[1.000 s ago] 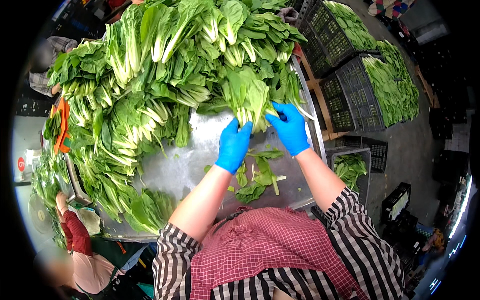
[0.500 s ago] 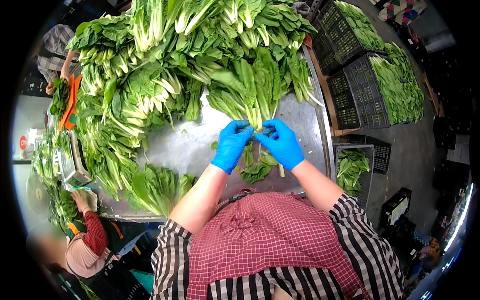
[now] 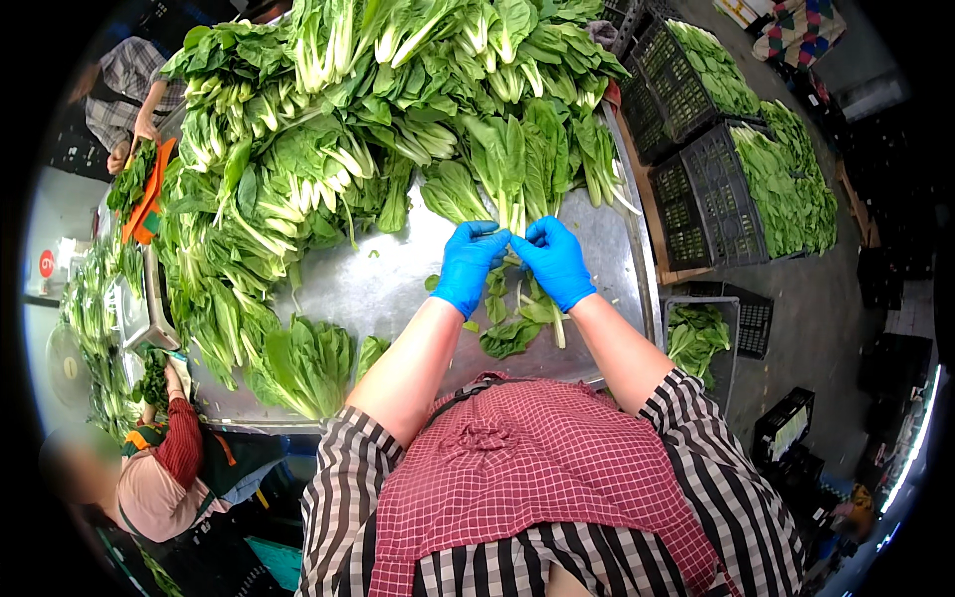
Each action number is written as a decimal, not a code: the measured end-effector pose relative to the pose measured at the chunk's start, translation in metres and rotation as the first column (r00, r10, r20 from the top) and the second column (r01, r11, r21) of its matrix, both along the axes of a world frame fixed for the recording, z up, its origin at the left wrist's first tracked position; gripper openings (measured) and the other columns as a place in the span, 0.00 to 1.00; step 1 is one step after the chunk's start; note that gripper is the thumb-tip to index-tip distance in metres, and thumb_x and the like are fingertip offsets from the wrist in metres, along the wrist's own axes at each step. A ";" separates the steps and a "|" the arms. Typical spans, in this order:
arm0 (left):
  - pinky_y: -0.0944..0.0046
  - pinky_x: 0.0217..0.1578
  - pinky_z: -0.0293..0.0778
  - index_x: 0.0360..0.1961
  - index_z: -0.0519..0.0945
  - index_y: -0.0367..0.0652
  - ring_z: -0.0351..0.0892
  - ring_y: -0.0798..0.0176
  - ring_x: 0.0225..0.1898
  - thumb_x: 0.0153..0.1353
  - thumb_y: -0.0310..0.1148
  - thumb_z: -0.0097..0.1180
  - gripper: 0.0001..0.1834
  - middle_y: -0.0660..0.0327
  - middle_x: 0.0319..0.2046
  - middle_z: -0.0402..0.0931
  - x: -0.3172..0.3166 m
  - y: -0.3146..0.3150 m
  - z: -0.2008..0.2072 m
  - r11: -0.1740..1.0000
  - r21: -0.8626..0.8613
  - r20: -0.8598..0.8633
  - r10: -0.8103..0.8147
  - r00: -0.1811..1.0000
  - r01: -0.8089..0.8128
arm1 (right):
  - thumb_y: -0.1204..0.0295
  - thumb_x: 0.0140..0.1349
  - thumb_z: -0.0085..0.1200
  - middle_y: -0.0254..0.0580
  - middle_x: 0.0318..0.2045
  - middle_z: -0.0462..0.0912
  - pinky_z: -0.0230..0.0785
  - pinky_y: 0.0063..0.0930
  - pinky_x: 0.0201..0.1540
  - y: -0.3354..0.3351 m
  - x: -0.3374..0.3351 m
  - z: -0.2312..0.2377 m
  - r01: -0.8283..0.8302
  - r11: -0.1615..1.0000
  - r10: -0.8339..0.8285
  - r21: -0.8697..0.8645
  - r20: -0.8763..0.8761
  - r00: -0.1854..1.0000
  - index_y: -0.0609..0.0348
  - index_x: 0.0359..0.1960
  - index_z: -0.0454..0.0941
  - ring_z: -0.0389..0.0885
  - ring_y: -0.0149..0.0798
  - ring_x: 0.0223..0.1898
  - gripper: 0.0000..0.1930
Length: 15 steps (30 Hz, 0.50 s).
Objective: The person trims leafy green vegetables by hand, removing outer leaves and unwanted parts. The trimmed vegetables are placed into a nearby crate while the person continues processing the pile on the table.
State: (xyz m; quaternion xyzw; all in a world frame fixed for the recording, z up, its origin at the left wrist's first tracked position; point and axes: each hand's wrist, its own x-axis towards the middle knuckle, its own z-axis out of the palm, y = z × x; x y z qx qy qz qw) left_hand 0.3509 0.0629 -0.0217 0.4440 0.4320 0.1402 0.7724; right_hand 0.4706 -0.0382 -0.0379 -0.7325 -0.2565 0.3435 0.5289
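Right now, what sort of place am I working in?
Probably a vegetable sorting or packing area: a wide, shiny metal table is heaped with pale-stalked leafy green vegetables, and slotted black plastic crates filled with similar greens stand to its right.

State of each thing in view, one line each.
Leafy bunch: fanned out
Left hand: gloved, pinching the stem end
Right hand: gloved, at stem end, grip unclear
Metal table: partly covered with greens
Loose leaves: scattered
Upper-right crates: filled with greens
Gray bin: holding greens
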 end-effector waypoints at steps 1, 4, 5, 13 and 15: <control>0.68 0.38 0.75 0.48 0.74 0.38 0.77 0.67 0.35 0.59 0.34 0.59 0.18 0.62 0.36 0.77 0.001 0.002 0.005 1.000 0.001 -0.007 -0.014 1.000 0.014 | 0.66 0.54 0.65 0.39 0.25 0.79 0.71 0.26 0.30 -0.001 0.003 0.001 -0.014 1.000 0.014 -0.003 0.026 1.000 0.61 0.31 0.75 0.77 0.29 0.27 0.13; 0.67 0.37 0.76 0.46 0.74 0.39 0.78 0.67 0.33 0.59 0.34 0.59 0.16 0.63 0.34 0.77 -0.002 0.010 0.017 0.994 -0.110 0.037 -0.016 0.999 0.020 | 0.67 0.54 0.64 0.39 0.26 0.80 0.72 0.26 0.34 -0.005 0.011 0.005 -0.022 1.000 0.023 -0.003 0.083 0.996 0.61 0.32 0.76 0.77 0.30 0.29 0.12; 0.67 0.37 0.76 0.45 0.74 0.40 0.78 0.67 0.32 0.59 0.34 0.59 0.15 0.63 0.34 0.77 -0.005 0.014 0.018 0.986 -0.166 0.062 -0.012 0.998 0.022 | 0.67 0.54 0.64 0.39 0.27 0.80 0.72 0.27 0.36 -0.006 0.016 0.004 0.001 1.000 -0.001 0.004 0.089 0.996 0.61 0.33 0.76 0.77 0.31 0.30 0.12; 0.66 0.41 0.77 0.52 0.71 0.39 0.79 0.66 0.35 0.63 0.33 0.52 0.17 0.61 0.39 0.77 -0.052 -0.026 0.071 0.978 -0.208 0.305 0.085 0.949 -0.021 | 0.68 0.55 0.61 0.40 0.32 0.81 0.72 0.28 0.38 -0.019 0.024 0.010 0.114 0.993 -0.117 0.035 0.138 0.983 0.61 0.38 0.77 0.78 0.33 0.32 0.12; 0.65 0.43 0.76 0.55 0.69 0.37 0.78 0.65 0.39 0.62 0.32 0.54 0.21 0.59 0.41 0.76 -0.063 -0.038 0.046 0.984 -0.178 0.213 0.043 0.976 -0.004 | 0.67 0.54 0.62 0.40 0.32 0.80 0.71 0.27 0.36 -0.025 0.004 0.024 0.054 0.997 -0.059 0.047 0.126 0.990 0.62 0.40 0.76 0.77 0.33 0.31 0.15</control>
